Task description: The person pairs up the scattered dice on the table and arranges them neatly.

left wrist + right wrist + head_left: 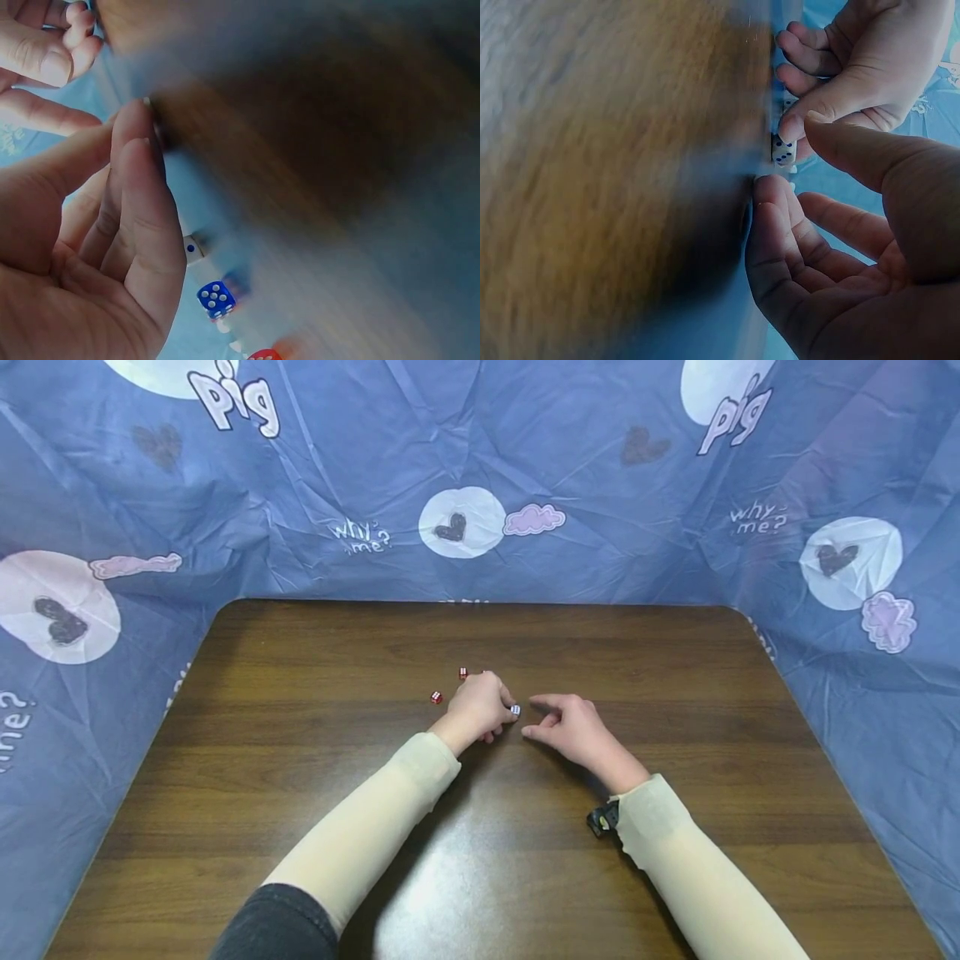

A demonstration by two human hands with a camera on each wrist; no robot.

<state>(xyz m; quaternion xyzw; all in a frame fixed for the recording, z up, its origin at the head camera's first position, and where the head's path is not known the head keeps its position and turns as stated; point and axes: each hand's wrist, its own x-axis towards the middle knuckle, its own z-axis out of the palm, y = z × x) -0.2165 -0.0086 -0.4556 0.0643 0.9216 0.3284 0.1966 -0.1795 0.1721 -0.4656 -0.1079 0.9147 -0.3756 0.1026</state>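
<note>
In the head view my left hand (477, 703) reaches to the middle of the table and pinches a white die (515, 711) with blue pips between thumb and forefinger. The right wrist view shows that white die (783, 152) low at the tabletop, against the left fingertips. Just to its right is my right hand (576, 727), thumb and forefinger spread apart with nothing between them. Beyond the left hand, in its wrist view, are a blue die (216, 298), another white die (193, 249) and a red die (264, 355).
Two red dice, one nearer (437, 697) and one farther (462, 673), lie left of and behind the left hand on the brown wooden table (300, 827). A blue printed sheet (600, 468) hangs behind and beside the table. A small black device (602, 819) sits at the right wrist.
</note>
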